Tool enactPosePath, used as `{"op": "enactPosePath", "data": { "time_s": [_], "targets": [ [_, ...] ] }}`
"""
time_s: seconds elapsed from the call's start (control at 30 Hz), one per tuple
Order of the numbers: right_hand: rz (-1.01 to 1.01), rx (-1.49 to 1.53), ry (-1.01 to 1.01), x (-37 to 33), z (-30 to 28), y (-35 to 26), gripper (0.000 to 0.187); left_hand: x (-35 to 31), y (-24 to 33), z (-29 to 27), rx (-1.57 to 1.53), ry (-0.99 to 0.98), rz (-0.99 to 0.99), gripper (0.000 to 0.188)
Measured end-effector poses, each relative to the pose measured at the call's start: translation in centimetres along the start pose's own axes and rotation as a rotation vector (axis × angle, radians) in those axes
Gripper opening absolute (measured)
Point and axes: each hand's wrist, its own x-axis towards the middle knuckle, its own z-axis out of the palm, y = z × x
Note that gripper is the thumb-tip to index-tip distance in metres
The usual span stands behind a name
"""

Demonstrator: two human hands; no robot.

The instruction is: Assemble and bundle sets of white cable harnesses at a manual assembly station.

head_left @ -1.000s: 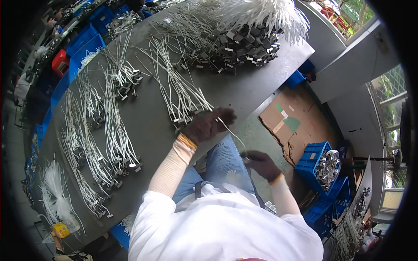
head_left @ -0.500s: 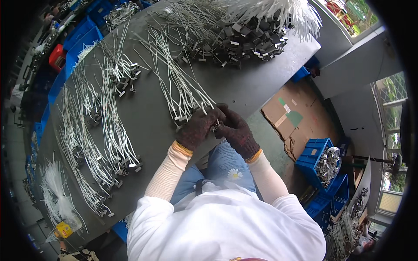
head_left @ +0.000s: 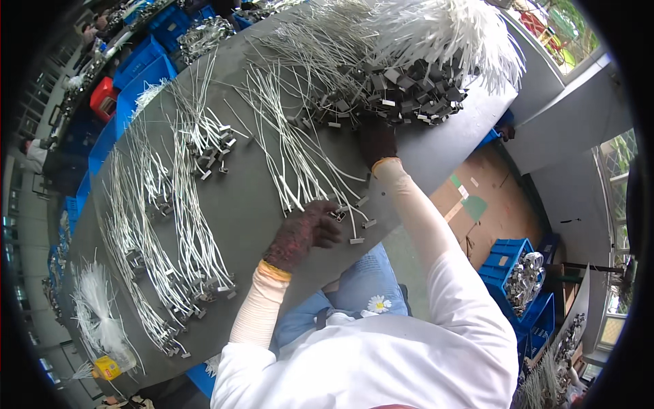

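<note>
My left hand [head_left: 303, 235], in a dark brown knitted glove, hovers at the near end of a bundle of thin white wires [head_left: 298, 167]. Its fingers are loosely bent and apart, and nothing shows in them. Small metal-and-black end pieces [head_left: 357, 240] lie just beyond its fingertips, near the table's front edge. Stretched forward, my right hand [head_left: 378, 144] in a matching glove meets the near side of a heap of black block-shaped pieces [head_left: 412, 95]. Its fingers are hidden among the blocks, so I cannot see whether they grip one.
More wire bundles [head_left: 197, 225] lie across the left of the dark table [head_left: 252, 273]. Long white strips [head_left: 453, 34] top the heap at the back. Blue crates [head_left: 501, 262] with metal parts stand on the floor at right. A yellow-labelled bundle [head_left: 107, 368] sits at the left corner.
My hands have parted. The right one has moved forward from the wire ends to the black heap, while the left stays near the wires with its fingers loosened. The view has shifted slightly.
</note>
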Motion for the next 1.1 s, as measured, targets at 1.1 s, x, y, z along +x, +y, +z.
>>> {"op": "enactPosePath", "data": {
  "time_s": [1.1],
  "targets": [
    [0.821, 0.75, -0.984, -42.5, -23.6, 12.1, 0.042, 7.5, 2.6, -4.8, -0.752, -0.508, 0.06, 0.036]
  ]
}}
